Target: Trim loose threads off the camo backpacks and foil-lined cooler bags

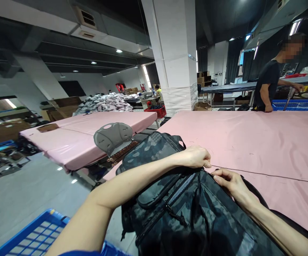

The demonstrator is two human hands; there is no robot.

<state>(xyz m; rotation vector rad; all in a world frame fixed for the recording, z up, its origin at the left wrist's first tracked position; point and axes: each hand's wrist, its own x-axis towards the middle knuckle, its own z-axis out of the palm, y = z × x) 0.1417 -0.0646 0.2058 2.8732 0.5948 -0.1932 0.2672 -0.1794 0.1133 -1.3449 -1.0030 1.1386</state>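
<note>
A dark camouflage backpack (223, 220) lies in front of me, partly on the pink-covered table. Across its top reaches my left arm, and my left hand (196, 157) is closed at the bag's upper edge, fingers curled down. Whether it grips a zipper pull or just fabric is hidden. Close by on the right, my right hand (230, 183) pinches the side edge of the bag between thumb and fingers. A zipper with a dark cord (176, 215) runs along the front panel, and a black strap trails off to the right.
The pink table (271, 142) stretches right and away. Left of the bag are a grey chair (113, 137) and a second pink table (74, 142). A blue crate (33, 234) stands low left. A person (267, 78) works beyond the table, beside a white pillar (173, 57).
</note>
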